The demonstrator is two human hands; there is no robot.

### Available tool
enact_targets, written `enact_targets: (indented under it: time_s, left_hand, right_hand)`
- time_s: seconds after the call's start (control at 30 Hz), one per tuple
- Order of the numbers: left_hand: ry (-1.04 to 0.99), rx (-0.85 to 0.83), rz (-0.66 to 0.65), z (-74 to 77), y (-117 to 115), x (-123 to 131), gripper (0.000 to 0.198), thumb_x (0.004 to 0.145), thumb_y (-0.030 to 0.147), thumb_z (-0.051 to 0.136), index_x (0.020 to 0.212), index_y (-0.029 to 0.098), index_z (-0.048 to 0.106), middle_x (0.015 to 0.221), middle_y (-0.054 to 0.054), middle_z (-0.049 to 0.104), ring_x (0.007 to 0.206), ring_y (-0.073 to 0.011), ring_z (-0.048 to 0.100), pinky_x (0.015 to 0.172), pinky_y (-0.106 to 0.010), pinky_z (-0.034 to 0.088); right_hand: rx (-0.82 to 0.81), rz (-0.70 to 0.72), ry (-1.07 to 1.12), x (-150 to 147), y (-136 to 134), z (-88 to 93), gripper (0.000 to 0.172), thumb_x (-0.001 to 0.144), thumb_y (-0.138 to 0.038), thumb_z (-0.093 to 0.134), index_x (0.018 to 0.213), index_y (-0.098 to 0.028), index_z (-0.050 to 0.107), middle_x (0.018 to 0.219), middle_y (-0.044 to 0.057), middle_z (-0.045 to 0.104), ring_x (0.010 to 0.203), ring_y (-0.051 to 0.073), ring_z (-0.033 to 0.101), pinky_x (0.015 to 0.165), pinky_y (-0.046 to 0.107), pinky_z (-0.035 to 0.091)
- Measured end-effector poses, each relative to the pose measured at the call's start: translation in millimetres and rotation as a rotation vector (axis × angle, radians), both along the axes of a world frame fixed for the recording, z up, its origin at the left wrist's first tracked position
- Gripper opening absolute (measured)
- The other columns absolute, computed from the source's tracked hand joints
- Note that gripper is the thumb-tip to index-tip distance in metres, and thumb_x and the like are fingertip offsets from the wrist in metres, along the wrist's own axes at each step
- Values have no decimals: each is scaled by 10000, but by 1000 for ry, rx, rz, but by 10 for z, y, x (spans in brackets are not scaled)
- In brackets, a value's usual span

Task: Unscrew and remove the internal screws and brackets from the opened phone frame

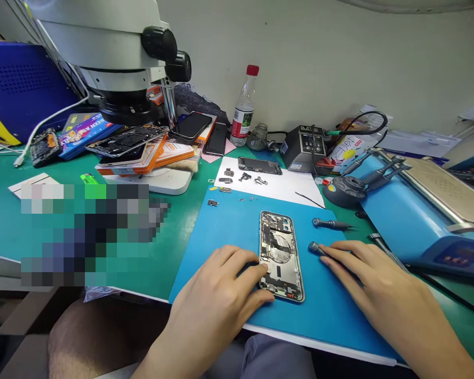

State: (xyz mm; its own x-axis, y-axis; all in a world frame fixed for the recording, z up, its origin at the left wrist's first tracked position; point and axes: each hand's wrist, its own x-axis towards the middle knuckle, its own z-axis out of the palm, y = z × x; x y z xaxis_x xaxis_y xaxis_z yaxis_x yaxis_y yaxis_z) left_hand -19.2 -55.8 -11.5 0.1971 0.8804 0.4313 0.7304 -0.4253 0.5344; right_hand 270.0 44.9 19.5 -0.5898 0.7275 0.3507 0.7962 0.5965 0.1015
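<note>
An opened smartphone lies on the blue mat, its circuit board, dark flex cables and round charging coil exposed. My left hand grips its lower left edge, with fingertips on the frame and inner parts and the thumb by the bottom corner. To the right of the phone, my right hand pinches a dark screwdriver near its round end; the rest of the shaft is hidden under the fingers. A second screwdriver lies just beyond it on the mat.
Small phone parts and a detached screen lie on white paper. A microscope overhangs stacked phones and boxes at left. A bottle, a soldering station and a blue machine stand behind and right. Pixelation covers the left table.
</note>
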Motion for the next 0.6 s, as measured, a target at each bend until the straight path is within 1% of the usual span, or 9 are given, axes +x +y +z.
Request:
enact_targets:
  time_s: [0.07, 0.13, 0.2, 0.23, 0.37, 0.43, 0.6]
  left_hand:
    - [0, 8, 5, 1, 2, 0, 220, 1080, 339, 708, 1243, 194, 733, 1228, -64, 776, 1108, -265, 726, 920, -445, 651]
    - [0, 18, 8, -3, 1, 0, 218, 1081, 343, 706, 1239, 195, 730, 1228, -62, 774, 1108, -268, 723, 921, -451, 650]
    - [1, 23, 6, -11, -1, 2, 214, 1083, 339, 703, 1246, 202, 723, 1236, -58, 769, 1116, -269, 716, 925, -452, 648]
    - [2, 21, 4, -16, -1, 2, 212, 1083, 334, 702, 1252, 207, 721, 1241, -56, 767, 1117, -269, 714, 923, -451, 648]
    - [5, 9, -9, -40, 1, 2, 184, 1087, 318, 693, 1243, 223, 715, 1255, -51, 760, 1122, -278, 705, 924, -461, 645]
    - [10, 8, -14, -55, 0, 2, 161, 1092, 312, 683, 1224, 225, 713, 1262, -50, 757, 1129, -283, 700, 928, -469, 644]
    - [16, 22, -2, -86, -7, 5, 163, 1093, 316, 682, 1224, 224, 712, 1264, -61, 755, 1141, -295, 694, 940, -474, 642]
  right_hand:
    - [5, -15, 35, -52, 2, 30, 368, 1141, -436, 460, 1214, -257, 774, 1250, 71, 808, 1047, 296, 808, 729, 404, 589]
    - [22, -22, 131, -146, 36, 61, 297, 1137, -403, 505, 1241, -230, 722, 1210, 77, 822, 1031, 282, 815, 797, 392, 586]
    - [28, -17, 251, -256, 82, 78, 299, 1139, -422, 510, 1263, -213, 685, 1133, 82, 836, 879, 253, 815, 721, 366, 556]
    - [2, -22, 310, -308, 104, 79, 295, 1141, -423, 507, 1263, -215, 675, 1091, 76, 839, 817, 240, 805, 690, 356, 541]
    - [-111, -39, 467, -424, 148, 39, 240, 1137, -404, 528, 1250, -236, 657, 982, 50, 826, 734, 217, 770, 689, 339, 546]
    - [-115, -43, 485, -424, 145, 13, 234, 1137, -408, 528, 1254, -243, 647, 996, 48, 819, 710, 204, 751, 680, 336, 554]
    - [-135, -65, 511, -371, 107, -16, 236, 1138, -435, 523, 1251, -263, 639, 1087, 53, 814, 735, 198, 741, 703, 347, 575]
